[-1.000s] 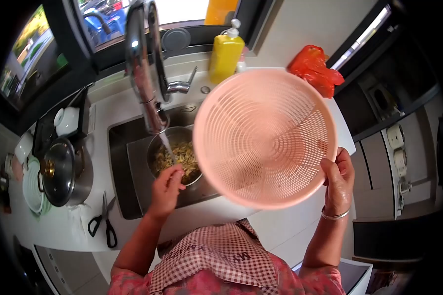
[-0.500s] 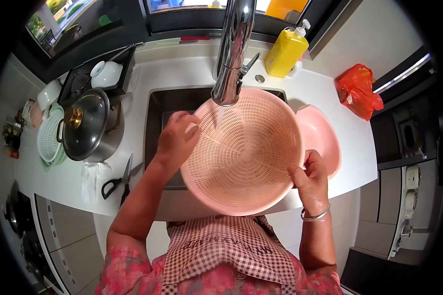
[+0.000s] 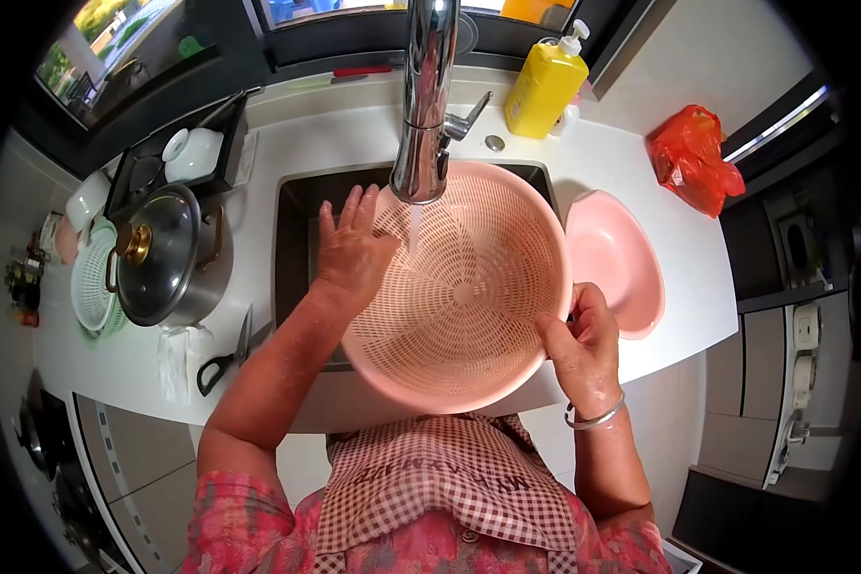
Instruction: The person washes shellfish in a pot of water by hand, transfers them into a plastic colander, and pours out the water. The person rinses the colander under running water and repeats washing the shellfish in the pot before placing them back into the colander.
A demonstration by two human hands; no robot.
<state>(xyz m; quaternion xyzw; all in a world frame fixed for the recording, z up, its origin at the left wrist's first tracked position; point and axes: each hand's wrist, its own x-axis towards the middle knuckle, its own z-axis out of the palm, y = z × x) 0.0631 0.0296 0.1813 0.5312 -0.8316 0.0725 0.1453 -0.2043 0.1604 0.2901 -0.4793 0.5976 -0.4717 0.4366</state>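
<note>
A round pink plastic colander [image 3: 493,244] is held tilted over the dark sink [image 3: 292,206], under the chrome faucet [image 3: 419,143]. A thin stream of water falls from the spout into the colander's left part. My right hand [image 3: 584,349] grips the rim at the lower right, thumb on the inner side and fingers behind. At the upper left rim is my left hand [image 3: 354,253], wet and with fingers spread. Its thumb side reaches over the rim near the stream; whether the palm rests on the rim I cannot tell.
A pink basin [image 3: 622,273] stands right of the sink. Farther off are a yellow pump bottle [image 3: 545,91] and a red plastic bag [image 3: 695,163]. On the left are a lidded pot [image 3: 167,258], scissors [image 3: 222,365] and a black tray [image 3: 230,143] with white bowls.
My left hand has opened from curled fingers to spread ones and moved slightly up along the rim. My right hand keeps its grip. The whole view has shifted a little.
</note>
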